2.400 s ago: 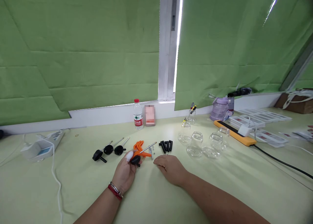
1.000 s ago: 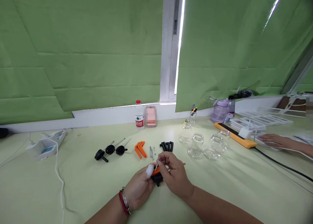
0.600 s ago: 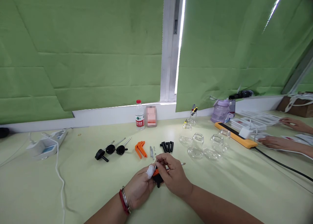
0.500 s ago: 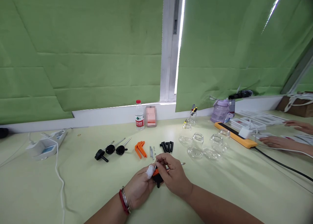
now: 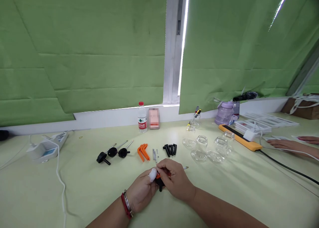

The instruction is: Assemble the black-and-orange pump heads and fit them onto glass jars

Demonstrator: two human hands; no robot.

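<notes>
My left hand (image 5: 142,190), with a white bandage on one fingertip and a red band at the wrist, is closed on a small black and orange part (image 5: 160,180) with a metal rod sticking out to the right. My right hand (image 5: 175,180) pinches the same part from above with curled fingers. Both hands hover just above the pale green table (image 5: 74,188). Beyond them lie two orange bent pieces (image 5: 143,152), thin metal pins (image 5: 154,154) and several black caps (image 5: 169,149).
Black knobs with rods (image 5: 113,152) lie left. Clear glass jars (image 5: 205,147) stand right, beside an orange power strip (image 5: 239,136) with a black cable. A water bottle (image 5: 142,117) stands by the sill. A white device (image 5: 46,148) sits far left. Another person's hands (image 5: 289,144) rest far right.
Both hands came together nearer me over the black and orange part. My right hand has lowered its raised pin onto the part. The other person's hands appeared and shifted at the right edge.
</notes>
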